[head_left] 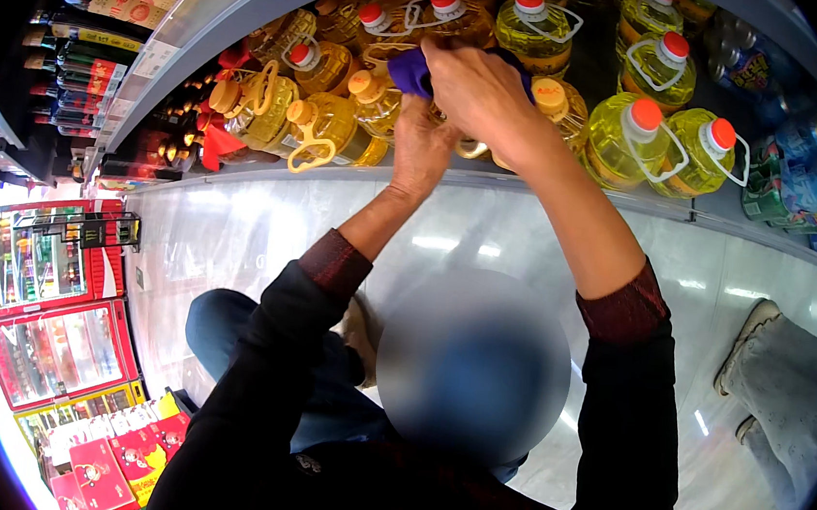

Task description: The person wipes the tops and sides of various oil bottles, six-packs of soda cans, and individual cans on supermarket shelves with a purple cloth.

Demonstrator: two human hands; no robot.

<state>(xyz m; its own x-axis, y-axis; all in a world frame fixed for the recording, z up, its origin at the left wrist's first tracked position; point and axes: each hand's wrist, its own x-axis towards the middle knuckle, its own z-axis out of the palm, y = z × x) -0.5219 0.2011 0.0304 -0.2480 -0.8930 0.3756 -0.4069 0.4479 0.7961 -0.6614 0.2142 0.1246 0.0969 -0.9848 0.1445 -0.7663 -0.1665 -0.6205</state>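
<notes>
Both my hands are together over the front row of cooking oil bottles on a shelf. My right hand (485,99) is closed on a purple cloth (410,73), which bulges out past the fingers. Just below it, my left hand (425,145) touches the cloth's lower edge with its fingers bent. What the left hand grips is hidden. Under the hands a bottle is mostly covered. To the left stands an oil bottle with a yellow cap (377,107), and to the right another yellow-capped oil bottle (571,123).
Red-capped oil bottles (622,143) fill the right and the back. Shrink-wrapped packs (803,183) sit at the far right, dark bottles (84,71) at the upper left. Red drink fridges (50,350) and red boxes (108,472) line the left. Another person's legs (791,386) are at the right.
</notes>
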